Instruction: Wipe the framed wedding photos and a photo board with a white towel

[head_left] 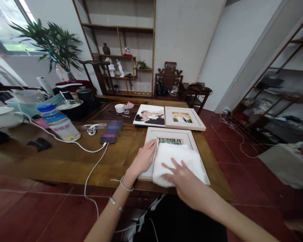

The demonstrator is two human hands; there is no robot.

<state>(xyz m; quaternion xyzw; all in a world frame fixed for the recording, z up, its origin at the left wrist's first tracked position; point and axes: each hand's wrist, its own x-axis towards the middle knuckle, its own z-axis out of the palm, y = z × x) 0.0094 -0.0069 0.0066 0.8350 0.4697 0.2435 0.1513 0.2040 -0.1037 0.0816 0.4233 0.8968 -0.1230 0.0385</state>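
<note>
A pale wooden picture frame (191, 136) with a wide white mat lies flat at the table's near edge. My left hand (145, 155) rests along its left side, fingers stretched out and flat. A fluffy white cloth (178, 155) covers the lower part of the frame and most of its photo. On top of the cloth my right hand (180, 174) presses down with its fingers spread. Just beyond are a second light wooden frame (198, 118) with a photo and a white-edged picture panel (151, 109), side by side.
On the wooden table (116, 171), left of the frames, lie a phone (111, 131) and its white cable (89, 181). Farther left stand a plastic bottle (59, 122), a black pot (86, 95) and a white bowl (3, 116). A small white cup (119, 108) sits behind.
</note>
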